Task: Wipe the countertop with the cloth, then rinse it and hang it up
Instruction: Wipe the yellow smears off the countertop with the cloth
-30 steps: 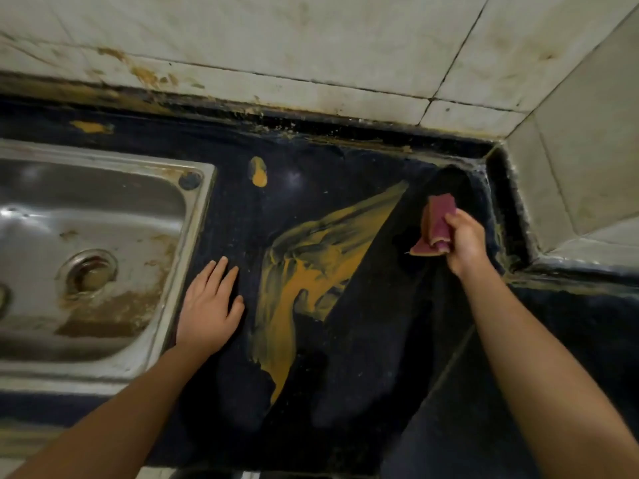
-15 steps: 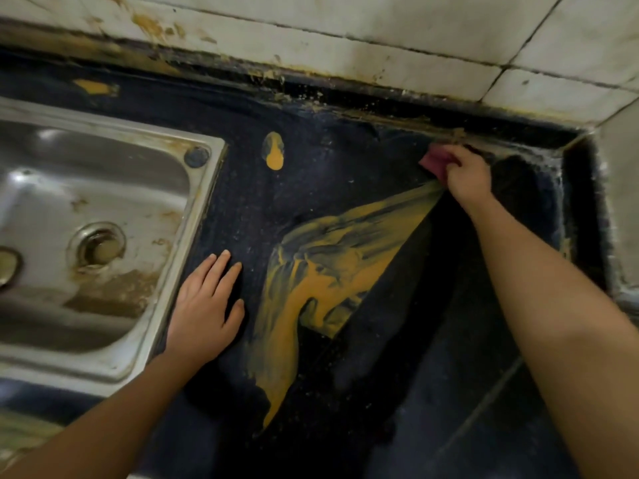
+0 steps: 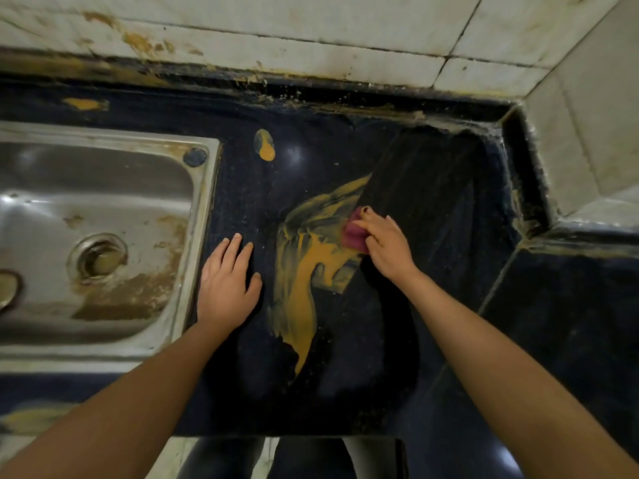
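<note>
Dark countertop (image 3: 432,188), one sink (image 3: 204,209); left hand (image 3: 226,288) flat, fingers (image 3: 238,248) straight; right hand (image 3: 387,247) fingers grip one cloth (image 3: 352,232).

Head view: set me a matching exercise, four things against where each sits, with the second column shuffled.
1 cloth
2 left hand
3 sink
4 small yellow blob

A flat on the countertop, fingers straight
B gripped by the right hand, at the big yellow smear
C left of the countertop, stained brown
D alone, behind the smear

Pairs: 1-B, 2-A, 3-C, 4-D
</note>
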The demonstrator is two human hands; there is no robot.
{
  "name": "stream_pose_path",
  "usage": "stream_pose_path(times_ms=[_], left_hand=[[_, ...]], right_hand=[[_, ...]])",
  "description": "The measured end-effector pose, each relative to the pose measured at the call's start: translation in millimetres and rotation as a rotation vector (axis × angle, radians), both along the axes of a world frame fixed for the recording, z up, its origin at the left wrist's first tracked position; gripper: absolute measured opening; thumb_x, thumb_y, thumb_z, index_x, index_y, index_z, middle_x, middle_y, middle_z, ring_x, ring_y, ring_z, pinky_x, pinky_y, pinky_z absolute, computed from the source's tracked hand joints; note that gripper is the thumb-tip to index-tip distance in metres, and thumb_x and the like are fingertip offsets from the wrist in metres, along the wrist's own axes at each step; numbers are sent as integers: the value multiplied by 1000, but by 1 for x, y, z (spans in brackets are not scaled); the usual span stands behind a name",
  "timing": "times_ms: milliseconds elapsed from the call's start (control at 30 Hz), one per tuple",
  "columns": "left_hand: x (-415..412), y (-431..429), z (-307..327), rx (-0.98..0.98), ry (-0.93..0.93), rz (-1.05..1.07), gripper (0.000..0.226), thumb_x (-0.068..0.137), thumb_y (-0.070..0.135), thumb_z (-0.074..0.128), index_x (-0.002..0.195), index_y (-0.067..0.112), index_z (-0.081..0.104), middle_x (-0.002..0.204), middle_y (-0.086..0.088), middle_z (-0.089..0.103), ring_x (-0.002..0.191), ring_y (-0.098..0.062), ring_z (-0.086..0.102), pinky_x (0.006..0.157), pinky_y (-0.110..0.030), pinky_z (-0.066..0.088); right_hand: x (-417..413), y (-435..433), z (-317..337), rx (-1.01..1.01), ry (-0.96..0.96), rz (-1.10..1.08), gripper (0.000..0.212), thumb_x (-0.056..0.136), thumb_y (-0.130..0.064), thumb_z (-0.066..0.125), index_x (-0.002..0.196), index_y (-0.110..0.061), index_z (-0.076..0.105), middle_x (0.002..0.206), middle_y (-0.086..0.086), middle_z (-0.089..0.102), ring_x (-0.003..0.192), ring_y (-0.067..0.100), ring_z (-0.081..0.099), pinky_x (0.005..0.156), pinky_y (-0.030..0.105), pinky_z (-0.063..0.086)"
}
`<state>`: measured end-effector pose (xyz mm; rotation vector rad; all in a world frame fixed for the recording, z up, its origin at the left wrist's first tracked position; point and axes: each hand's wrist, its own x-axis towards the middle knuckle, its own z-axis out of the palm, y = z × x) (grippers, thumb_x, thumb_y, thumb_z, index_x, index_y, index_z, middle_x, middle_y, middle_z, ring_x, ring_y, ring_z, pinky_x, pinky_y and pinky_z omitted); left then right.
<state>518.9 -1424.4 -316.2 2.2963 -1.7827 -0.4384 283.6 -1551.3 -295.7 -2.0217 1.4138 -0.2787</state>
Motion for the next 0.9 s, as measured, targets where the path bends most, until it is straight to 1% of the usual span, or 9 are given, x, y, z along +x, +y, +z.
stream_pose_path(times_ms=[100, 200, 367, 500, 567, 667, 800, 867, 900], left_hand=[[2, 1, 0, -14, 55, -2, 53, 92, 29, 44, 141, 9, 36, 152, -9, 23, 142, -26, 14, 113, -41, 13], [5, 0, 2, -11, 119, -19, 54, 92, 23, 49, 142, 10, 32, 154, -7, 18, 143, -24, 9, 114, -37, 9], [12, -2, 4, 25, 178, -56, 60, 91, 23, 50, 144, 10, 25, 155, -7, 12, 143, -22, 3, 116, -33, 6], [16, -2, 2, 52, 142, -89, 64, 90, 27, 49, 146, 10, 20, 156, -8, 9, 143, -23, 1, 116, -32, 3], [16, -3, 2, 60, 134, -97, 66, 91, 28, 49, 146, 9, 18, 156, -9, 8, 143, -23, 0, 116, -32, 2], [17, -4, 3, 75, 144, -110, 66, 91, 27, 48, 146, 9, 16, 156, -9, 7, 143, -24, 0, 117, -33, 2], [18, -4, 5, 93, 154, -123, 65, 92, 27, 47, 146, 10, 15, 156, -9, 5, 143, -24, -2, 116, -33, 2], [19, -4, 5, 96, 158, -134, 65, 92, 27, 47, 146, 9, 15, 156, -9, 4, 143, -24, -2, 116, -33, 1], [19, -4, 6, 98, 163, -140, 65, 92, 27, 47, 146, 9, 15, 156, -9, 3, 143, -24, -3, 116, -33, 2]], right_hand=[[9, 38, 1, 23, 23, 17, 60, 68, -13, 30, 121, -8, 58, 143, 10, 40, 139, 20, 28, 107, 21, 10], [14, 78, -4, 15, 13, 46, 57, 72, -14, 30, 122, -7, 57, 143, 10, 40, 139, 20, 28, 104, 14, 5], [25, 153, -11, 7, -59, 79, 64, 72, -28, 23, 117, -4, 62, 138, 15, 46, 131, 14, 21, 110, 29, 9], [35, 213, -16, -118, -28, 168, 47, 72, -15, 36, 107, -8, 67, 124, 13, 60, 124, 22, 47, 107, 37, 29], [39, 236, -18, -237, -1, 207, 43, 69, -13, 40, 103, -15, 67, 119, 7, 65, 120, 18, 49, 97, 43, 39], [45, 262, -16, -318, 13, 276, 39, 68, -14, 43, 100, -21, 65, 115, 1, 66, 116, 14, 51, 93, 46, 39], [51, 286, -9, -209, -43, 335, 37, 72, -12, 42, 96, -14, 70, 118, 4, 65, 118, 10, 51, 98, 36, 40], [52, 289, 1, 21, -217, 133, 41, 74, -10, 41, 104, -6, 69, 125, 1, 58, 121, -7, 41, 106, 17, 32], [51, 286, 11, 137, -302, -4, 42, 76, -7, 41, 109, -7, 66, 127, -5, 53, 118, -16, 39, 103, 8, 31]])
